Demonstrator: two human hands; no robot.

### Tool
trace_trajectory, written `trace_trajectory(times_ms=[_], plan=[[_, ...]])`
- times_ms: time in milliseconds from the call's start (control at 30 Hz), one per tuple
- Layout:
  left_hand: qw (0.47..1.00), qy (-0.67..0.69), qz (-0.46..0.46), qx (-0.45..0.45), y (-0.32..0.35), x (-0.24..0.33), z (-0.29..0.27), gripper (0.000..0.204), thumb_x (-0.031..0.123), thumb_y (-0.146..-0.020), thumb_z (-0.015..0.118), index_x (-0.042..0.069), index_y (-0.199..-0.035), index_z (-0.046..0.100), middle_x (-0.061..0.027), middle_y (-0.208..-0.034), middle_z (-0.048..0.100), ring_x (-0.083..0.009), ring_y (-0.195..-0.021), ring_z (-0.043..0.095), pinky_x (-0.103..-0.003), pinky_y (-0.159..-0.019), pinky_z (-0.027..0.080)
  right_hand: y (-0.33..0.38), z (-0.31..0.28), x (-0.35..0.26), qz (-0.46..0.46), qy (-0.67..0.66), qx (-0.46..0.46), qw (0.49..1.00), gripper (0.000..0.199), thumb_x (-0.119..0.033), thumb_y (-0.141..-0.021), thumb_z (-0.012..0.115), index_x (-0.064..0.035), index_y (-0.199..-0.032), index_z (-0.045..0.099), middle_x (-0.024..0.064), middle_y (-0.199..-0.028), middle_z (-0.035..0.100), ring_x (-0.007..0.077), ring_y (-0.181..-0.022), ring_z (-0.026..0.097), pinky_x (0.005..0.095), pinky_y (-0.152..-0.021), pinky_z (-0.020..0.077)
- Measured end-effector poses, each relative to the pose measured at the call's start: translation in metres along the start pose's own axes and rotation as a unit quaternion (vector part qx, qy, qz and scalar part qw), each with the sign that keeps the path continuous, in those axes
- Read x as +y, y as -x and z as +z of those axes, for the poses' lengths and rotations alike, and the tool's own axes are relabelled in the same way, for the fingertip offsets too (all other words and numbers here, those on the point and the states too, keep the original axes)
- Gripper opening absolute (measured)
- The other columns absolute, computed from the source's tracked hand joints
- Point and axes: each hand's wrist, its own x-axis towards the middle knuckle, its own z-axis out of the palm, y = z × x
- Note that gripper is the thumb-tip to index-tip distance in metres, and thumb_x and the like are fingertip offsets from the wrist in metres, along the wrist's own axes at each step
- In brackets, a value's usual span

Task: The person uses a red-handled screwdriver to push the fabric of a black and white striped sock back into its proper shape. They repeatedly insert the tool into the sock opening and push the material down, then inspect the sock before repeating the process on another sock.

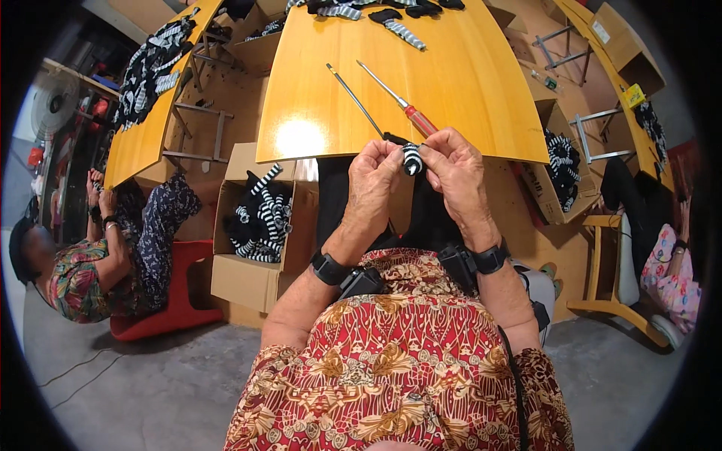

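Between my two hands is a small black-and-white striped knit piece (411, 159), bunched up, with a round end facing me. My left hand (374, 177) is closed, pinching its left side with thumb and fingertips. On the other side my right hand (457, 171) pinches it the same way. Just beyond my fingers lies a screwdriver with a red handle (418, 119), its shaft pointing away to the left. A thin dark metal rod (353, 98) lies beside it, with a black end close to the knit piece; my fingers partly hide that end.
The yellow wooden table (474, 83) carries several striped knit pieces (398, 28) at its far edge. Cardboard boxes of striped pieces stand at left (248, 279) and right (553, 184). A person (90, 263) sits at the left table; another person's pink sleeve (660, 259) shows at right.
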Motion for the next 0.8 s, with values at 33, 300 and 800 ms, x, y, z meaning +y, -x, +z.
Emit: trace_trajectory(times_ms=[33,300,800], plan=[[0.999,0.033,-0.013,-0.009,-0.001,-0.001,-0.001,0.015,0.018,-0.092,0.064,0.007,-0.094,0.054,0.0049,-0.074,0.052,-0.0015,-0.053,0.036,-0.017,-0.047,0.026,-0.002,0.0,0.0,0.004,-0.005,0.001,1.0,0.008,-0.002,-0.089,0.061,-0.0063,-0.084,0.057,-0.0036,-0.071,0.057,0.0009,-0.052,0.044,0.0165,-0.043,0.0337],[0.987,0.038,-0.077,-0.138,0.0,0.008,-0.016,0.015,0.017,-0.091,0.065,0.008,-0.095,0.054,0.0063,-0.072,0.05,-0.0016,-0.052,0.036,-0.017,-0.047,0.026,-0.002,-0.003,0.005,0.038,-0.056,0.011,0.998,0.008,-0.003,-0.088,0.064,-0.0075,-0.085,0.058,-0.0032,-0.073,0.06,0.0008,-0.059,0.053,0.0139,-0.049,0.0397],[0.987,-0.136,0.029,-0.079,0.005,0.011,-0.017,0.018,0.013,-0.091,0.064,0.003,-0.104,0.058,-0.0007,-0.092,0.062,-0.0072,-0.084,0.057,-0.022,-0.076,0.047,0.007,-0.011,0.006,0.104,0.056,-0.087,0.989,0.022,-0.004,-0.08,0.064,0.0013,-0.102,0.062,0.0008,-0.082,0.063,0.0064,-0.067,0.057,0.0204,-0.057,0.0461]])
